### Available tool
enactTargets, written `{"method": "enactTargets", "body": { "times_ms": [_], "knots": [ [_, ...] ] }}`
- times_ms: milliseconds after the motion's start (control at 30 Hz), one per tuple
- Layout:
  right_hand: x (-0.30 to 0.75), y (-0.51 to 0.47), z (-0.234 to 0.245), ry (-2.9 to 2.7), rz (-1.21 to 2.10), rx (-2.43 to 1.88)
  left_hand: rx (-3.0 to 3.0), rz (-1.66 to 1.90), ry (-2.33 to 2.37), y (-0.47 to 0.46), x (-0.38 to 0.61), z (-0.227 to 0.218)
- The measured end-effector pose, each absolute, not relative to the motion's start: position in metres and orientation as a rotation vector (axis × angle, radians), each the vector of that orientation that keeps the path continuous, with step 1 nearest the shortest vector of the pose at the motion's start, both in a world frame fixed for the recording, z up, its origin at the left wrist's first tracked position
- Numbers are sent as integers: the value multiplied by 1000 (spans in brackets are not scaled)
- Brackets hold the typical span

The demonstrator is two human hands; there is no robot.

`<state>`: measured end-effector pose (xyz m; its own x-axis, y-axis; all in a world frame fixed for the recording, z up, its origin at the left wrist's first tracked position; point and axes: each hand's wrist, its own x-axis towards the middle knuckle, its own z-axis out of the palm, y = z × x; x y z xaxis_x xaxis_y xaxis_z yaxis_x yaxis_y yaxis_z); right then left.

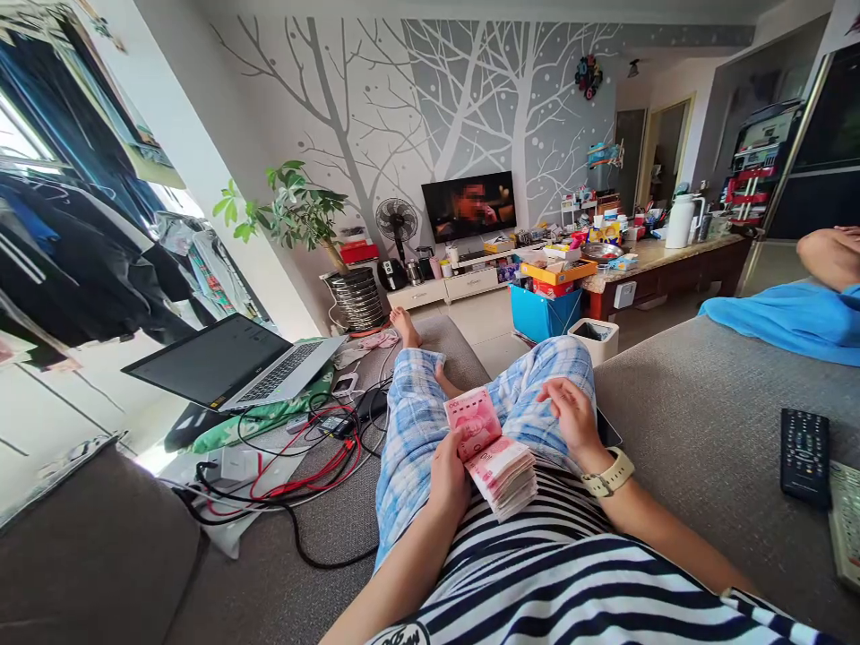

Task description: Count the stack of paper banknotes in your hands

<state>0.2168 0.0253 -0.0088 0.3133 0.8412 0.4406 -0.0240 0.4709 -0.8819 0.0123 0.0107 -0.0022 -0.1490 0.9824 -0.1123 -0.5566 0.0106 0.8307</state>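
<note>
My left hand (450, 475) is closed around a thick folded stack of pink 100 banknotes (507, 479) above my lap. The upper part of the notes (474, 421) stands up from the fold and shows a printed portrait. To the right of the stack, over my thigh, my right hand (570, 414) hangs in the air, apart from the notes. Its fingers are loosely bent and spread, with nothing visible in them. A pale watch (608, 475) is on that wrist. Beneath both hands are blue plaid trousers (409, 430) and a striped shirt (530, 528).
Left of my legs, an opened laptop (228, 363) sits beside tangled cables (342, 439) on the grey sofa (672, 421). A remote control (804, 455) lies at right, near another person's leg (829, 257). Ahead are a bin (595, 342), a blue box (544, 313) and a cluttered table (712, 251).
</note>
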Motion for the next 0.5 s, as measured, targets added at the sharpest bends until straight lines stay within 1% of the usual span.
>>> {"method": "enactTargets", "body": {
  "times_ms": [100, 200, 267, 333, 400, 500],
  "knots": [
    [279, 25, -47, -1110, 289, -1289, 609, 1502, 885, 9, 9, -2],
    [323, 13, -105, -1321, -17, -1672, 606, 1514, 850, 10, 10, -3],
    [331, 4, -140, -1441, -76, -1850, 622, 1521, 848, 12, 12, -5],
    [326, 0, -164, -1504, -102, -1997, 638, 1531, 851, 14, 15, -6],
    [313, 3, -173, -1521, -163, -2057, 650, 1538, 848, 16, 17, -8],
    [298, 17, -168, -1530, -215, -2058, 664, 1538, 835, 20, 18, -11]
  ]
}}
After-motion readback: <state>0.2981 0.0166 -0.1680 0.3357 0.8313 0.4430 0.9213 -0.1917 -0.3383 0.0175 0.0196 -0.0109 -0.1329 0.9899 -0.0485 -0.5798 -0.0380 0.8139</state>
